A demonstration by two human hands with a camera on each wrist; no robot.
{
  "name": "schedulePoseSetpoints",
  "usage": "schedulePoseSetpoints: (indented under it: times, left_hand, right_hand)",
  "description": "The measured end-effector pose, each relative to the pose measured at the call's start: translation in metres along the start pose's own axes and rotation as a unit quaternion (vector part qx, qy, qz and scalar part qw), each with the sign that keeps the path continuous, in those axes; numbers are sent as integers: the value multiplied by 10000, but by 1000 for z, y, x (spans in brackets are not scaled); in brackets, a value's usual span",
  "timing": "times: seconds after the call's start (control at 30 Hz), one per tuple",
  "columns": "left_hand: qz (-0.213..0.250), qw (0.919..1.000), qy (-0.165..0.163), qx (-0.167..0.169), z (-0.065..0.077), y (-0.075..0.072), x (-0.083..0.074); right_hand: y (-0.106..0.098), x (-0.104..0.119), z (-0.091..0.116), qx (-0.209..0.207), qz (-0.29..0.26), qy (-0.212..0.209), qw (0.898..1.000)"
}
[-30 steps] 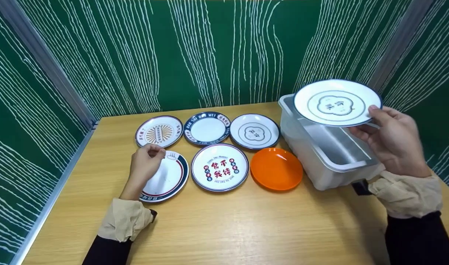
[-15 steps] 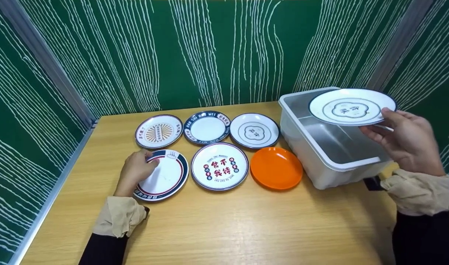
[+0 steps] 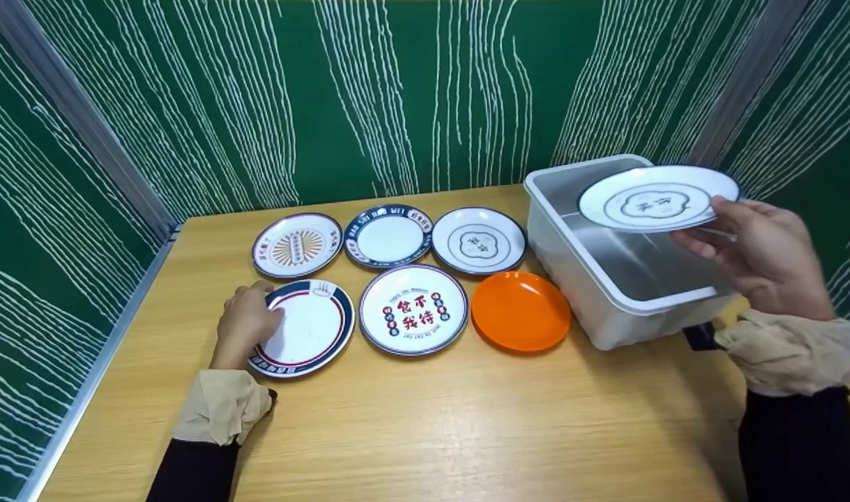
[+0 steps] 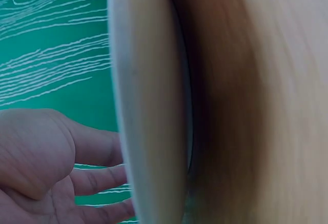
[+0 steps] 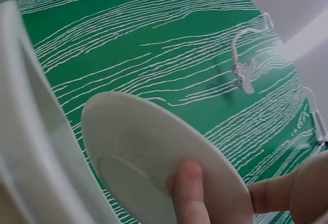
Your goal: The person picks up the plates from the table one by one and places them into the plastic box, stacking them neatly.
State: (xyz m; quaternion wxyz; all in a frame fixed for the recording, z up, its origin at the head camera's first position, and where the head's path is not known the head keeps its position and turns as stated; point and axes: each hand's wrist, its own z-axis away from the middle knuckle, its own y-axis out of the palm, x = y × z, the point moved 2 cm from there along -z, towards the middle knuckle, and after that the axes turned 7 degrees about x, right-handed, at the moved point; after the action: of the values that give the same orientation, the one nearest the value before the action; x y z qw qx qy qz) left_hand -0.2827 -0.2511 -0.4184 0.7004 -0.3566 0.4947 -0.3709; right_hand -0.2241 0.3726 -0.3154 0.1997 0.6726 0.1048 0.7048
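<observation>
The person's right hand (image 3: 766,254) has a pinching grip on the right rim of a white plate with a quatrefoil emblem (image 3: 658,199), held slightly tilted above the translucent bin (image 3: 571,286), one finger under it. The left hand (image 3: 247,317) is at the left rim of a navy-banded plate (image 3: 306,329); whether its grip is closed on the rim, I cannot tell. Beside that plate on the counter (image 3: 438,418) lie a red-lettered plate (image 3: 415,311) and an orange plate (image 3: 521,312); a sunburst plate (image 3: 298,245) lies behind.
</observation>
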Motion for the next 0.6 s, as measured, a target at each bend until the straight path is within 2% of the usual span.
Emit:
schedulePoseSetpoints:
  times: [0.1,0.4,0.6]
  left_hand:
    - [106,9999,-74,115,-2,0,0]
    - [299,9981,-286,453,-6,2,2]
    - [378,9980,-234,442,-6,-3,4]
  right_hand:
    - [2,-1,0,149,58,33,9999]
    - [5,-2,-6,278,391,596,9971]
    - [8,1,-19,410,1299,812,9873]
